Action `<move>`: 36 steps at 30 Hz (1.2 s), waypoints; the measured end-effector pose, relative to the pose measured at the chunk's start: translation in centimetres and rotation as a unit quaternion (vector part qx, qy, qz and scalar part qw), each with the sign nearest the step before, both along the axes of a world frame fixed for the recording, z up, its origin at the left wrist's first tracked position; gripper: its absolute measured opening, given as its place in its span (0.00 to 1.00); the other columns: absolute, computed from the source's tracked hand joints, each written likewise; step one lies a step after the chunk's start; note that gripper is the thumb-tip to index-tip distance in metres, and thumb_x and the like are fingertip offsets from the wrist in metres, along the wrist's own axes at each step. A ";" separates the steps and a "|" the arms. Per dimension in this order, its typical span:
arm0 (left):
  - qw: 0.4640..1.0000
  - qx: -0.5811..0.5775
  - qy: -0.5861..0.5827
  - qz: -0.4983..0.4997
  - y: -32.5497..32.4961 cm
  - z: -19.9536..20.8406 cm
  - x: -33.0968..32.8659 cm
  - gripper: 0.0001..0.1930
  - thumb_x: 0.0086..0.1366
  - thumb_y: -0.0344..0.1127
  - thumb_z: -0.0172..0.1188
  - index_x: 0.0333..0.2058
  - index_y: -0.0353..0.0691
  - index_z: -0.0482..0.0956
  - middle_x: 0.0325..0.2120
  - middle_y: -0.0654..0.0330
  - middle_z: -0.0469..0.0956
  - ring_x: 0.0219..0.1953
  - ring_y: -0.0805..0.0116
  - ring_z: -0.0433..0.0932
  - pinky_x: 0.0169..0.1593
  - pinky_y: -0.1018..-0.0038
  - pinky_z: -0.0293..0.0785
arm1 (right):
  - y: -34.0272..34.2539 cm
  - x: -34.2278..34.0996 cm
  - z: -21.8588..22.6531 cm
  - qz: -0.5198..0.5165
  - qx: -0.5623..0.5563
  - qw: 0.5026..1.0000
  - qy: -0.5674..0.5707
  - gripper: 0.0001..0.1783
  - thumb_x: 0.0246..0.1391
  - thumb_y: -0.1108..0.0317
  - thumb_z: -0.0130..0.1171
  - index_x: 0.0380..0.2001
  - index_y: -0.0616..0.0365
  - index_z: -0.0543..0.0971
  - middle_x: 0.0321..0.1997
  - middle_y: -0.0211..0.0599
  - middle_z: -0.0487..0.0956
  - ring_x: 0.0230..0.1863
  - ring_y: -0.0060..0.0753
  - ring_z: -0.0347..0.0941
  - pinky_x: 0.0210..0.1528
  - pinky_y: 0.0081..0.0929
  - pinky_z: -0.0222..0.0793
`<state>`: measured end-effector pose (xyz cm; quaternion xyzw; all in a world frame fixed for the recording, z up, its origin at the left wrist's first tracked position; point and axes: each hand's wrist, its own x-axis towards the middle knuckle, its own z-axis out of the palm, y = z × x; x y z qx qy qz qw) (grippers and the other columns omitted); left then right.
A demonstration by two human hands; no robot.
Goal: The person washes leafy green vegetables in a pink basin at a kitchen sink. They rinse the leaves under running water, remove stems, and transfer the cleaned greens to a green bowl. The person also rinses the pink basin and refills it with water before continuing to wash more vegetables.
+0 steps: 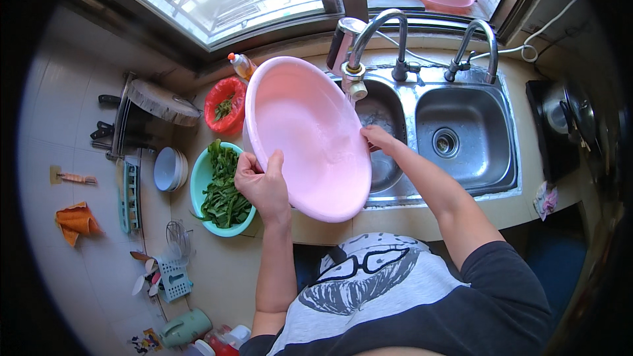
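A large pink basin [297,105] is tilted over the left bowl of the steel double sink, its right side lower. My left hand [263,181] grips its near left rim, thumb on the inside. My right hand [380,138] holds the right rim, its fingers partly hidden beneath. Water runs from the left faucet [355,84] into the basin, and a little water lies in its lower part. Close to my left hand stands a mint green basin [196,188] full of leafy greens [222,191].
The right sink bowl [461,125] has a second faucet [475,43]. A red-lined bowl [214,99] with plant scraps and a dish soap bottle [242,64] stand behind the greens. White bowls [169,169] and a knife rack [120,118] are at left. Pans [568,115] stand far right.
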<state>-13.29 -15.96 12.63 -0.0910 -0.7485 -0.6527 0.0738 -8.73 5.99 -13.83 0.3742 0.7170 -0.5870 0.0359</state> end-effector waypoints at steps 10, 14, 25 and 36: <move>0.979 0.016 -0.175 -0.100 -5.9 0.0 4.2 0.05 0.62 0.28 0.57 0.32 0.37 0.69 0.25 0.65 0.73 0.24 0.82 0.70 0.28 0.85 0.69 | 3.8 -2.1 0.2 -0.045 -0.080 0.988 0.126 0.18 0.60 0.56 0.48 0.39 0.61 0.75 0.32 0.37 0.79 0.33 0.35 0.76 0.39 0.31 0.69; 0.967 0.002 -0.232 -0.105 -9.1 -6.9 3.2 0.05 0.65 0.29 0.55 0.36 0.35 0.69 0.29 0.62 0.74 0.25 0.80 0.72 0.26 0.83 0.70 | 7.5 -2.3 3.1 -0.009 0.061 0.958 0.282 0.13 0.58 0.60 0.50 0.37 0.58 0.75 0.34 0.35 0.76 0.34 0.31 0.72 0.37 0.28 0.68; 0.947 -0.048 -0.316 0.001 -1.4 -26.8 -5.5 0.13 0.57 0.33 0.61 0.38 0.30 0.75 0.31 0.51 0.79 0.33 0.63 0.78 0.40 0.67 0.73 | 9.9 4.0 17.6 -0.071 -0.014 0.974 0.215 0.10 0.60 0.60 0.53 0.33 0.56 0.72 0.29 0.23 0.71 0.29 0.12 0.63 0.30 0.12 0.58; 0.873 -0.378 -0.246 -0.186 7.7 -23.2 -6.8 0.28 0.48 0.57 0.62 0.35 0.35 0.81 0.35 0.45 0.80 0.40 0.50 0.80 0.44 0.62 0.74 | 0.9 12.5 31.0 -0.036 -0.064 0.971 0.229 0.09 0.53 0.69 0.61 0.32 0.63 0.73 0.23 0.35 0.76 0.16 0.21 0.70 0.18 0.16 0.66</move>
